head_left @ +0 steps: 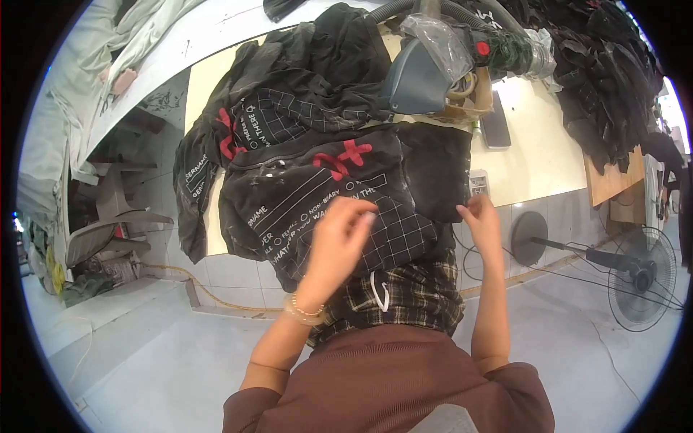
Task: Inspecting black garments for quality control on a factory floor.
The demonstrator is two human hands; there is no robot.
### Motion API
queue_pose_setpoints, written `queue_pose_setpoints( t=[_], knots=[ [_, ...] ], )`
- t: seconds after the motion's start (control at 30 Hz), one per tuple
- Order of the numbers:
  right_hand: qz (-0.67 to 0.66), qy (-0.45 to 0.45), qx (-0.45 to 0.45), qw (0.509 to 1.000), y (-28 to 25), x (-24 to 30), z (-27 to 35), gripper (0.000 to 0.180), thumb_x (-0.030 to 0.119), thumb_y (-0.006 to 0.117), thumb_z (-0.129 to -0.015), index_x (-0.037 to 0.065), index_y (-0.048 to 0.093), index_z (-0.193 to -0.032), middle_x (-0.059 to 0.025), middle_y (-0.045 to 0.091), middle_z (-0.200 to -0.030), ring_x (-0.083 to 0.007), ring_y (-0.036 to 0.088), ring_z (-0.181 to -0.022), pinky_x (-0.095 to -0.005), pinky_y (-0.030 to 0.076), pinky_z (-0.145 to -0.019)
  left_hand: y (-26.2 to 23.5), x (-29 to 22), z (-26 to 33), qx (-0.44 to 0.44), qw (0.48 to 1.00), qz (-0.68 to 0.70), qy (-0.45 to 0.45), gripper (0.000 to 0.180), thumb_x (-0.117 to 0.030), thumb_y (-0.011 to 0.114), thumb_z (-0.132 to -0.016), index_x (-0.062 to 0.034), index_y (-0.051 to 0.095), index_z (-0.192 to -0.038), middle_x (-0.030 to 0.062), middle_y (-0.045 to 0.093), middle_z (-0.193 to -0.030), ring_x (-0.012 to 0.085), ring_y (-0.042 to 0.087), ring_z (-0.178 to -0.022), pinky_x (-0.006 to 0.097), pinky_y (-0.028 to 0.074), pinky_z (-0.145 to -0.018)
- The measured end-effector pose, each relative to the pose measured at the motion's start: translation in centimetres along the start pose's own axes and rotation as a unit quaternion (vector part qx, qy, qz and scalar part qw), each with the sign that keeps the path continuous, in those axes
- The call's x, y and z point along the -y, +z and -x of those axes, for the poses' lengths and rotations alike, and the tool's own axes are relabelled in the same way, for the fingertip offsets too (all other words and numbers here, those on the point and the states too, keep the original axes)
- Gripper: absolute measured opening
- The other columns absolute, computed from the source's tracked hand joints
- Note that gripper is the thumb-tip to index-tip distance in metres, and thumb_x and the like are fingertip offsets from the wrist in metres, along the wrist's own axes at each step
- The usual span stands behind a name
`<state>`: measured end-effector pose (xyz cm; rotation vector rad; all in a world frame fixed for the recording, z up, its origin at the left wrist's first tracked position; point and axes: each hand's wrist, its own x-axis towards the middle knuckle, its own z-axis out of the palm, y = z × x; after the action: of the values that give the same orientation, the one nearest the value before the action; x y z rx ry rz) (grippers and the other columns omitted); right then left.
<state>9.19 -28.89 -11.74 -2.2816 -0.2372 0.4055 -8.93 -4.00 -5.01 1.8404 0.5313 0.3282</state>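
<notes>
A black garment (pixel 426 169) with white lettering, a white grid and red strokes lies spread over the table edge and my lap. My right hand (pixel 482 220) pinches its right-hand edge between thumb and fingers. Above the front of the cloth is my left hand (pixel 339 238), with its fingers curled in toward the thumb. Whatever may be between those fingertips is too small to make out. A second black garment (pixel 289 108) with similar print lies crumpled behind the first, partly covered by it.
A blue-grey machine housing (pixel 419 76) with a hose overhangs the cream table (pixel 541 169). Beside it lies a dark flat phone-like object (pixel 496 123). Dark cloth (pixel 606 94) is piled at far right, pale fabric (pixel 65 123) at left. A fan (pixel 639 278) stands at right, a chair (pixel 115 224) at left.
</notes>
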Motion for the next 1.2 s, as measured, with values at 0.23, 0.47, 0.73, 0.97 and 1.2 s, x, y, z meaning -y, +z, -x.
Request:
queue_pose_setpoints(
  t=[0.23, 0.47, 0.73, 0.97, 1.2],
  knots=[
    [-0.279, 0.068, 0.169, 0.943, -0.1, 6.2, -0.4, 0.017, 0.012, 0.074, -0.087, 0.003, 0.060, -0.087, -0.0024, 0.060, -0.066, -0.0113, 0.057, -0.060, -0.0249, 0.044, -0.059, 6.3, -2.5, -0.1, 0.197, 0.972, 0.095, -0.085, 0.036, -0.011, 0.075, -0.088, -0.0004, 0.060, -0.120, 0.0083, 0.061, -0.106, 0.0151, 0.064, -0.086, 0.027, 0.054, -0.071],
    [-0.449, 0.072, 0.255, 0.853, 1.5, 14.2, 1.2, 0.009, 0.012, 0.070, -0.089, 0.007, 0.063, -0.089, 0.0057, 0.060, -0.079, -0.0036, 0.056, -0.071, -0.0194, 0.042, -0.065, 6.2, -3.3, -1.3, -0.080, 0.980, 0.184, 0.000, 0.047, -0.013, 0.077, -0.087, -0.0017, 0.049, -0.124, 0.0111, 0.060, -0.114, 0.0208, 0.065, -0.094, 0.031, 0.054, -0.081],
    [-0.205, -0.192, 0.151, 0.948, 2.5, 18.1, 2.7, 0.018, 0.010, 0.075, -0.087, 0.003, 0.069, -0.103, 0.0001, 0.061, -0.088, -0.0110, 0.056, -0.084, -0.0265, 0.046, -0.075, 1.1, -1.7, -1.9, -0.090, 0.985, 0.144, -0.010, 0.019, -0.004, 0.068, -0.093, 0.0040, 0.070, -0.109, 0.0048, 0.066, -0.087, 0.0099, 0.064, -0.076, 0.025, 0.051, -0.067],
    [-0.055, -0.444, 0.130, 0.885, 2.0, 19.1, 1.0, 0.012, 0.012, 0.076, -0.084, 0.004, 0.072, -0.092, -0.0036, 0.064, -0.090, -0.0225, 0.055, -0.093, -0.0347, 0.048, -0.075, -1.9, -2.3, -2.0, -0.009, 0.994, 0.100, 0.053, 0.019, -0.013, 0.066, -0.096, 0.0038, 0.071, -0.102, 0.0029, 0.062, -0.080, 0.0086, 0.052, -0.068, 0.025, 0.042, -0.061],
    [-0.162, -0.224, 0.228, 0.934, 1.9, 19.4, 1.5, 0.012, 0.009, 0.070, -0.090, -0.002, 0.070, -0.091, -0.0063, 0.067, -0.077, -0.0116, 0.058, -0.071, -0.0305, 0.047, -0.063, -2.9, -3.3, -2.6, 0.047, 0.990, 0.135, 0.006, 0.014, -0.007, 0.061, -0.097, 0.0053, 0.063, -0.092, -0.0001, 0.051, -0.079, 0.0072, 0.045, -0.073, 0.023, 0.039, -0.068]
  ],
)
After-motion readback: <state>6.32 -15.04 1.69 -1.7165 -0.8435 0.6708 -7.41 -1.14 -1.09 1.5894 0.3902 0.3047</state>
